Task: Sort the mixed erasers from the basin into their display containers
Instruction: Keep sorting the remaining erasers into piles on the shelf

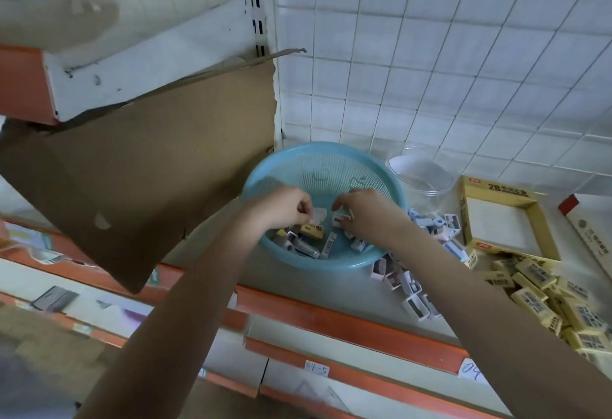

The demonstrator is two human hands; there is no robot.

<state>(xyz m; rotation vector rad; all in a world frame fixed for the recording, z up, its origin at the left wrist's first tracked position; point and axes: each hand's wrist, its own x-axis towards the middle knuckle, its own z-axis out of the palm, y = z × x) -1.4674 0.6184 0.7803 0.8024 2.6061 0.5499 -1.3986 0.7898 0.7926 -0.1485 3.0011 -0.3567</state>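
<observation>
In the blue basin (326,166), the left hand (284,207) pinches a pale eraser (318,214); the right hand (369,215), at its 3 o'clock, grips a white eraser (341,219)

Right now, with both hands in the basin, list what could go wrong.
1. The right arm crosses just above the white erasers lying near the front edge of the shelf; a sweep could knock some off.
2. The basin sits close to that edge, so pressing its near rim may tip it.
3. The white erasers border the yellow erasers; they could get mixed.
</observation>
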